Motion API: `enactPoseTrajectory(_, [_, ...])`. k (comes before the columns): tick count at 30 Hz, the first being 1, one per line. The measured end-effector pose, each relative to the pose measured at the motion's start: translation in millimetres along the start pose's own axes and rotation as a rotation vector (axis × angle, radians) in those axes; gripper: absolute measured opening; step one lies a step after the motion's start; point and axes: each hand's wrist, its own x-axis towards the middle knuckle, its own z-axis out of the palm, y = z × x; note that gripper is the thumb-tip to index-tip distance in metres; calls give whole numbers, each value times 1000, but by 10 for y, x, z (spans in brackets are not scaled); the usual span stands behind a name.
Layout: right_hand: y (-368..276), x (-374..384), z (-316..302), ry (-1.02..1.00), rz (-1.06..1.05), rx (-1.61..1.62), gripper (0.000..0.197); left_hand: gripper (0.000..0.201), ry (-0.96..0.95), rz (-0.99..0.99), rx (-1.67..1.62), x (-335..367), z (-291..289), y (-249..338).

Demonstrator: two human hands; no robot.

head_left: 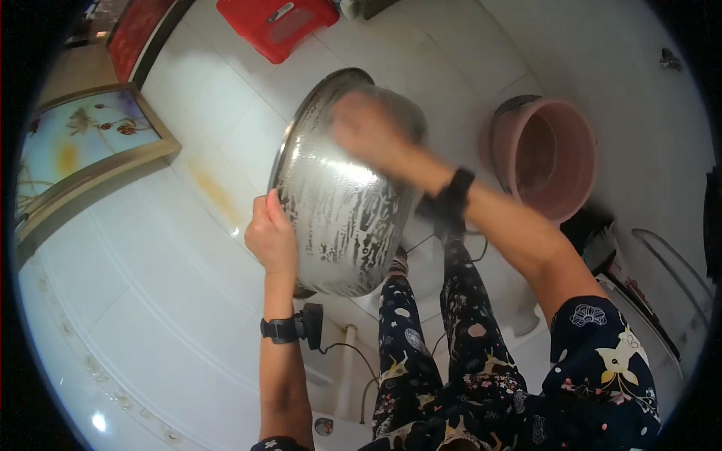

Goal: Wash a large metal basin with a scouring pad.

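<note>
A large shiny metal basin [338, 203] is tipped on its side in front of me, its outer wall streaked with white suds. My left hand [272, 234] is closed around the basin's rim, with the thumb on the outside. Against the upper part of the sudsy wall lies my right hand [368, 128], smeared by motion. Whether anything is under its fingers cannot be made out. The inside of the basin faces away and is hidden.
Right of the basin stands a pink bucket [519, 161] with a dark handle. A red plastic stool [278, 26] is on the tiled floor at the far side. At left is a framed flower picture [98, 143]. My legs are below, near a pale pipe [346, 372].
</note>
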Motion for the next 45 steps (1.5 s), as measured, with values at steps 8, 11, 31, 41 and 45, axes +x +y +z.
enactPoseTrajectory(8, [-559,-1185,400,120,-578,-233,17,30,-34,-42,95,157,-61,-228])
enactPoseTrajectory(11, [-435,-1150,352,110,-667,-138,18,31,-37,-35,0,266,-7,-115])
enactPoseTrajectory(31, [204,-163,254,212,-409,125,25,43,-83,-213,-38,613,125,-351])
enactPoseTrajectory(41, [-536,-817,171,-54,-608,-298,19,39,-155,-266,-46,448,51,253])
enactPoseTrajectory(45, [-473,-907,-8,-134,-668,-263,22,39,-254,-174,-106,445,30,442])
